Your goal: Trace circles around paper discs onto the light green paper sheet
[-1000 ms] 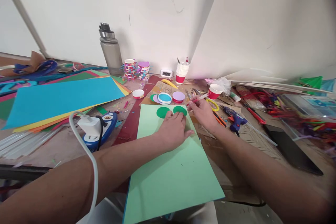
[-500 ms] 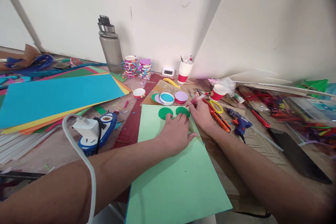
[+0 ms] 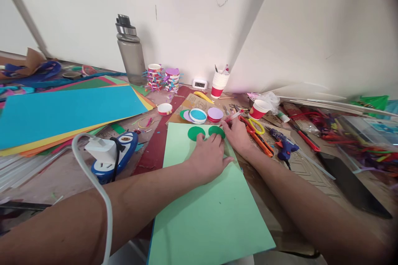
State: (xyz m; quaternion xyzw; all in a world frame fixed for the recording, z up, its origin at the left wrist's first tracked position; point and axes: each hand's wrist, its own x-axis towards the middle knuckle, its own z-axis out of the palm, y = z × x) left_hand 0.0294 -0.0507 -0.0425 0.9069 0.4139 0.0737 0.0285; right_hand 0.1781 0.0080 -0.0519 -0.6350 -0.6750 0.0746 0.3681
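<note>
A light green sheet of paper (image 3: 211,215) lies in front of me, with two dark green paper circles near its far edge. My left hand (image 3: 207,158) rests on the sheet with fingers spread, its fingertips pressing the right green circle (image 3: 217,130). Beside it, the left green circle (image 3: 196,133) lies flat close to my index finger. At the right edge of the pressed circle, my right hand (image 3: 237,133) is closed around a slim red-and-clear pen (image 3: 234,116), which leans to the right. Its tip is hidden by my fingers.
Left are stacked coloured sheets (image 3: 68,112), a power strip (image 3: 127,153) with a white cable crossing my left forearm, and a bottle (image 3: 132,58). Paper-cup rings (image 3: 198,115) lie beyond the sheet. Right are orange pliers-like tools (image 3: 260,140), a glue gun (image 3: 284,145) and a paper cup (image 3: 260,108).
The pen in my right hand has tilted slightly, its upper end shifting a little left. My left hand stays on the circle. The view has shifted very slightly.
</note>
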